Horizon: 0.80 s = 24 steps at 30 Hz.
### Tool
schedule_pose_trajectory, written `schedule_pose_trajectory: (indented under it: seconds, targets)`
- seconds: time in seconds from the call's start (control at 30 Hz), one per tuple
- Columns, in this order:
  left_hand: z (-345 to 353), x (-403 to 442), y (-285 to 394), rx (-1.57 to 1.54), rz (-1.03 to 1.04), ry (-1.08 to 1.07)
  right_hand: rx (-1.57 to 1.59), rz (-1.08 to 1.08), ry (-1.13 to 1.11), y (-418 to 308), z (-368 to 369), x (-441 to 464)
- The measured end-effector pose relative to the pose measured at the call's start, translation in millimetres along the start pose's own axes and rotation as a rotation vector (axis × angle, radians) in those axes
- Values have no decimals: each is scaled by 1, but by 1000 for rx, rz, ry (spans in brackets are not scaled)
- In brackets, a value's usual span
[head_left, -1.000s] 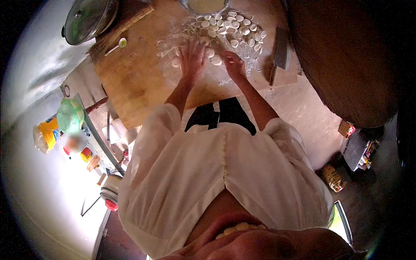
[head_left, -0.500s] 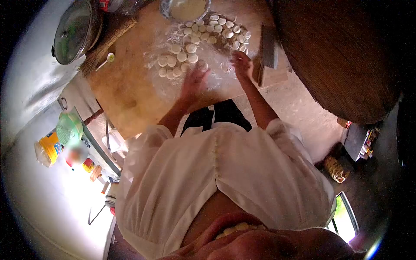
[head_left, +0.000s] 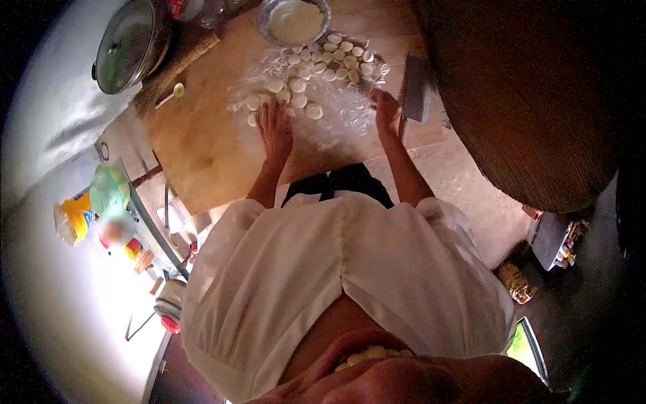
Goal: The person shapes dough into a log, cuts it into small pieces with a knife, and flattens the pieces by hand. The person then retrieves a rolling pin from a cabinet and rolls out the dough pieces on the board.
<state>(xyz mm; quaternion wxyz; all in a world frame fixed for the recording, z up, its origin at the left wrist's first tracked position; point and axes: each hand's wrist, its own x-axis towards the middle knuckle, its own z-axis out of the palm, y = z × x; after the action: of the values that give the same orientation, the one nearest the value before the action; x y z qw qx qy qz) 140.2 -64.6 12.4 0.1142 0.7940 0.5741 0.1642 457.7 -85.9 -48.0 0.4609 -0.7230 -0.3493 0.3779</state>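
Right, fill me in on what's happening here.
A person in a white top is handling pale, dough-like rounds on a floured wooden surface. The left hand is spread over the nearer rounds. The right hand is off to their right; whether it holds anything is unclear. More rounds lie farther back, near a bowl of pale contents.

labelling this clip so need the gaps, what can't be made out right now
All in the head view:
- Whether more white rounds lie under the left hand: its fingers cover that spot.
- What, if anything, the right hand pinches: curled fingers, blur.
- Red item: cut off by the top edge.
- Small items, far right: too small and dark.
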Motion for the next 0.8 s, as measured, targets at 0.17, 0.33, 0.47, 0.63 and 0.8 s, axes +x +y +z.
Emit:
schedule_pose_trajectory:
  seconds: [0.17,0.33,0.47,0.63,0.8]
  targets:
    - [-51,55,70,-494,-22,95,816,500,-169,-78,52,-48]
    - [-57,77,94,-696,-402,-448,662,698,-314,-176,93,-66]
    - [5,40,59,-1068,-372,74,407,43,-384,-227,88,-99]
    - [-72,45,87,-952,-206,-125,-244,-571,66,-63,78,-60]
    - [-53,44,-7,-756,-316,210,-136,-205,296,-13,-72,-69]
